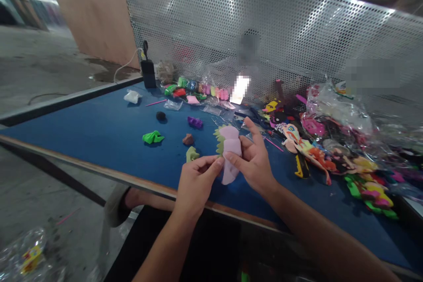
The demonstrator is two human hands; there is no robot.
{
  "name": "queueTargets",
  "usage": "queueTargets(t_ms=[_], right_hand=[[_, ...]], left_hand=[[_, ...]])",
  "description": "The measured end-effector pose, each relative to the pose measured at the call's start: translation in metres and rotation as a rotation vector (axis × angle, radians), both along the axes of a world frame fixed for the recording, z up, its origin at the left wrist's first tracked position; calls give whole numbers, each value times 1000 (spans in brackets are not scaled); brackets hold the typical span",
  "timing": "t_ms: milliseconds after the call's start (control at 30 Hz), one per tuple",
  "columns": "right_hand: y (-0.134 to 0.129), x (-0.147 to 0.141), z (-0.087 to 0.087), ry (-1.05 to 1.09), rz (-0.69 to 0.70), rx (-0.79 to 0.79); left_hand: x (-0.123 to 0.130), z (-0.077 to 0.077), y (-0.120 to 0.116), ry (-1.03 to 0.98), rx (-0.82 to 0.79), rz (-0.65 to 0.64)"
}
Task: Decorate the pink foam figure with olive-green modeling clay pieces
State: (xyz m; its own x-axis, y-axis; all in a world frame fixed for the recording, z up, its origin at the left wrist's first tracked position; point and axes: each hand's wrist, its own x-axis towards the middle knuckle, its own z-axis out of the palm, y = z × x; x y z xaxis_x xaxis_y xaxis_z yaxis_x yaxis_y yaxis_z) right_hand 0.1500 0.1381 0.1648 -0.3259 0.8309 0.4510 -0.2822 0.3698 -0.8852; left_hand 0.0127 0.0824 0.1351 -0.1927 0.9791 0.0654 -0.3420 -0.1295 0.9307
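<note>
- Left hand [198,180]: nearest along with the right one, above the near side of the table [99,125]; its grip pinches between thumb and fingertips at the lower end of a spiky green strip [220,141].
- Right hand [257,165]: its grip holds the pale pink piece [232,147] from the right, thumb on the front face, index finger raised away from it.
- The pink piece is between the two hands, roughly upright, the green strip running along its left edge.
- An olive-green lump [191,154] sits just beyond the left hand, with a brown lump [188,139] a little farther.
- Left of these lies a bright green lump [153,137].
- To the right of the right hand, a yellow-and-black cutter [301,167] lies beside a heap of colourful shaped pieces [330,158].
- Farther off are a purple lump [195,122] and, left of it, a black lump [161,116].
- Toward the far edge: a white packet [132,96], a row of coloured packs [211,91] and a black device [148,73].
- Behind everything stands a perforated metal screen [205,13].
</note>
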Motion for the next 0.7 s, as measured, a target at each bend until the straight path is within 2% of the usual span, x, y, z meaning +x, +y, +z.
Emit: queueTargets(t_ms=[133,433,700], right_hand=[[0,-1,0,11,-2,8],[-1,-2,0,-2,-24,27],[-2,0,0,-2,-14,28]], left_hand=[[0,1,-1,-98,12,-46],[1,-5,3,-80,3,9],[1,-4,4,-182,8,-48]])
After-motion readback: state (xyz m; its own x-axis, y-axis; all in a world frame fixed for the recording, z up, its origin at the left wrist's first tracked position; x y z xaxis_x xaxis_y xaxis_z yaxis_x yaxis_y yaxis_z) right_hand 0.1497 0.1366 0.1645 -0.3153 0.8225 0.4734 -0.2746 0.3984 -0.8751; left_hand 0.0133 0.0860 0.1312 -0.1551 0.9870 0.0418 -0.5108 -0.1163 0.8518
